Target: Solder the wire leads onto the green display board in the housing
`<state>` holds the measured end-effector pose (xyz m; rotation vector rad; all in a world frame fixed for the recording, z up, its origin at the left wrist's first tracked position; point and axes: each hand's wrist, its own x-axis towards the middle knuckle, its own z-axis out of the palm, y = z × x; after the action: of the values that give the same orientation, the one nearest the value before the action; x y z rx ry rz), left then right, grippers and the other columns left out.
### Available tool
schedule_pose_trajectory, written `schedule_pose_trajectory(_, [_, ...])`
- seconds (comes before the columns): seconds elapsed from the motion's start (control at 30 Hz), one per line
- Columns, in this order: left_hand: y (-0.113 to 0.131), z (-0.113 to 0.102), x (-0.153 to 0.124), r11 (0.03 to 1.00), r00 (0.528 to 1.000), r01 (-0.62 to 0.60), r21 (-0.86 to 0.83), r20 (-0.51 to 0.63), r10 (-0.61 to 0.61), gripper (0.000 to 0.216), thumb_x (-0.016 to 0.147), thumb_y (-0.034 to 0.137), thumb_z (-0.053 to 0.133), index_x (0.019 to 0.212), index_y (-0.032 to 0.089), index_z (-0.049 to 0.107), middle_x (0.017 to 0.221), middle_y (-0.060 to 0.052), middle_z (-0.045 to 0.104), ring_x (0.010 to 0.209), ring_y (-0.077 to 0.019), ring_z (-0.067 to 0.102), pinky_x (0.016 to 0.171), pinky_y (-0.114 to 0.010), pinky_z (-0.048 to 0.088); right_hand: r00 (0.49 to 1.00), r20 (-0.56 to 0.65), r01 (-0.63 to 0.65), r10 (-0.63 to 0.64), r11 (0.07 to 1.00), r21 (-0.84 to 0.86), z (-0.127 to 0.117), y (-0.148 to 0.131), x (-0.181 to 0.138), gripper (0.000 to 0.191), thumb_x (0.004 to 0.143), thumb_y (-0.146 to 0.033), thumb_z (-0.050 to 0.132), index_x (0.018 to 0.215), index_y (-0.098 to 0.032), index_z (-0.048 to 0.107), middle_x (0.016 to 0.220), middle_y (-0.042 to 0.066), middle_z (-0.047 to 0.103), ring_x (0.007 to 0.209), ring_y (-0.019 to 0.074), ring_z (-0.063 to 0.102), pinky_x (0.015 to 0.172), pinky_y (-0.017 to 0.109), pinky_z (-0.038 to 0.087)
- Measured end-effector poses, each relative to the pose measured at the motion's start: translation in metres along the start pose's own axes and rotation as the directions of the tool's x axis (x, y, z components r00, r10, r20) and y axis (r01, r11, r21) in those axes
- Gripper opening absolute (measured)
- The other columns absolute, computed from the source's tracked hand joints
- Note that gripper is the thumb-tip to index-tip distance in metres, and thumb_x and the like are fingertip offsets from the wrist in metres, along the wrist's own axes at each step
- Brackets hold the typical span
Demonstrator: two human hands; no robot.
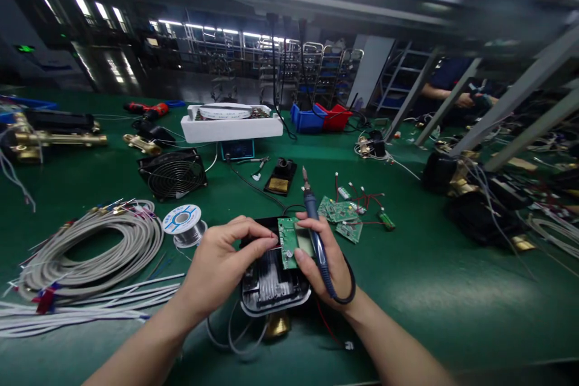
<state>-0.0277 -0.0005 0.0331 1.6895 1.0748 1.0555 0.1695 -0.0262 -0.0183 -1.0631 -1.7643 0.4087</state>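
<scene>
A black device housing (270, 280) lies on the green bench mat (429, 289) in front of me, with a brass fitting (277, 325) at its near end. A small green circuit board (287, 241) sits on the housing. My left hand (221, 262) has its fingers curled, pinching at the board's left edge. My right hand (323, 262) grips a blue soldering iron (314, 223) with its tip pointing up and away, while its thumb and fingers rest on the board's right side.
Several green boards with red wires (346, 212) lie just right of the iron. A solder spool (183, 220), a grey cable coil (90, 247), a black fan (172, 174), an iron stand (280, 178) and a white foam tray (230, 123) stand around. Another person (452, 87) works at the far right.
</scene>
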Motion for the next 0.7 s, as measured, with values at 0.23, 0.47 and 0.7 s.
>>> schedule_pose_trajectory(0.23, [-0.003, 0.001, 0.011, 0.984, 0.988, 0.124, -0.131, 0.111, -0.11, 0.012, 0.069, 0.033, 0.073, 0.067, 0.021, 0.076, 0.067, -0.001, 0.07, 0.066, -0.016, 0.06, 0.065, -0.025, 0.043, 1.0, -0.003, -0.011, 0.011, 0.999, -0.038, -0.009, -0.005, 0.003, 0.039, 0.091, -0.03, 0.054, 0.129, -0.024, 0.049, 0.131, 0.01, 0.06, 0.124, 0.0232, 0.056, 0.104, 0.039, 0.045])
schedule_pose_trajectory(0.47, [-0.007, -0.003, 0.008, 0.997, 0.98, 0.023, -0.073, 0.198, -0.008, 0.026, 0.083, 0.037, 0.063, 0.066, 0.021, 0.074, 0.069, -0.003, 0.069, 0.071, -0.0184, 0.059, 0.072, -0.029, 0.043, 0.989, -0.112, 0.082, -0.099, 0.985, -0.155, -0.01, -0.015, 0.012, 0.027, 0.091, -0.017, 0.053, 0.116, -0.025, 0.059, 0.12, 0.009, 0.067, 0.118, 0.0243, 0.06, 0.1, 0.046, 0.048])
schedule_pose_trajectory(0.7, [-0.005, -0.008, 0.007, 0.996, 0.954, -0.043, -0.077, 0.292, 0.064, 0.033, 0.089, 0.039, 0.056, 0.066, 0.022, 0.073, 0.069, -0.004, 0.07, 0.074, -0.0208, 0.06, 0.07, -0.03, 0.044, 0.947, -0.087, 0.278, -0.31, 0.925, -0.26, -0.006, -0.027, 0.014, 0.031, 0.087, -0.006, 0.058, 0.11, -0.027, 0.061, 0.11, 0.009, 0.065, 0.114, 0.0238, 0.058, 0.095, 0.045, 0.048])
